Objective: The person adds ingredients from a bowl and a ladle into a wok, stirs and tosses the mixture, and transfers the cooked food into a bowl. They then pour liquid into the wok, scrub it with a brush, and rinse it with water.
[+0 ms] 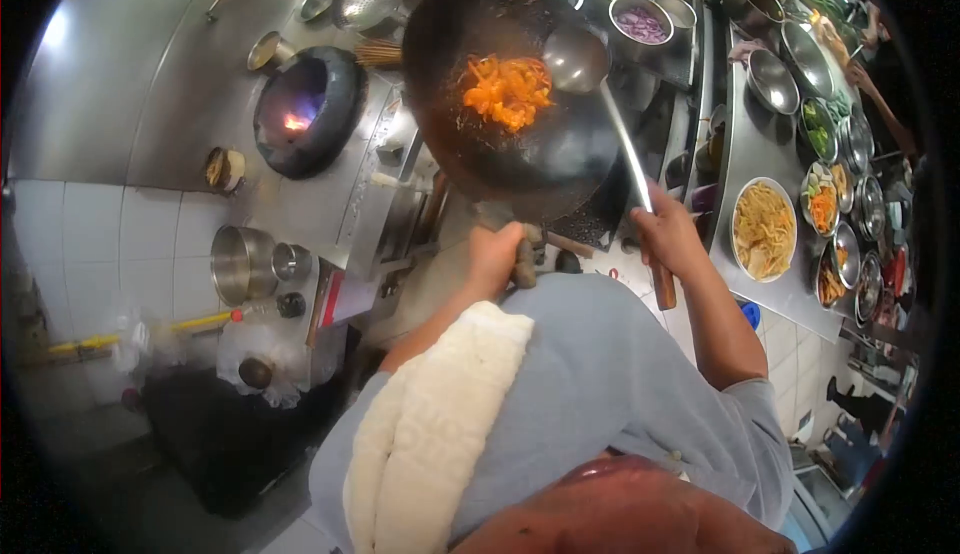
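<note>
One wok (450, 144) with orange food (507, 92) left of its middle, your left hand's (497, 259) fingers wrapped around its handle (524, 262), your right hand's (668, 234) fingers closed around a ladle (578, 58) over its right side.

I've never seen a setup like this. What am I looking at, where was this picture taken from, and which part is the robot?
There is no robot here: these are a person's own bare hands in a kitchen. The single picture comes from a camera worn on their head, looking forward and down, so their shirt and a pale towel show below.

The left hand has its grip on the handle of a wok holding orange food. The right hand holds a long ladle, its bowl over the wok.

To the left, a flame burns in a round burner. To the right, a steel counter carries a bowl of noodles and several metal bowls.
</note>
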